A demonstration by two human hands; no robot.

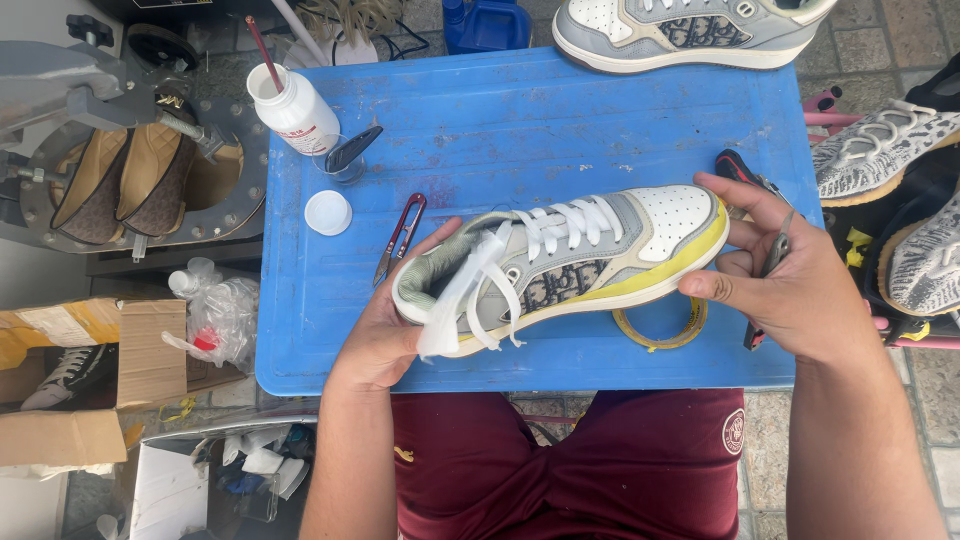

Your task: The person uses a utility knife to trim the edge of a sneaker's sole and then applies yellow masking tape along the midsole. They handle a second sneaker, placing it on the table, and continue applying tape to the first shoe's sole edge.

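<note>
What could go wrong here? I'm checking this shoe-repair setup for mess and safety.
1. The white bottle stands uncapped with a stick in it, its cap lying apart; a bump could spill it onto the blue tray.
2. The right hand holds a thin tool while gripping the sneaker toe; it might scratch the shoe or nick a finger.
3. The red snips lie near the left hand.

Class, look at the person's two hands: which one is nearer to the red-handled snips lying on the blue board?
Left. The left hand cups the sneaker's heel just below and right of the red-handled snips. The right hand holds the toe, far across the blue board.
</note>
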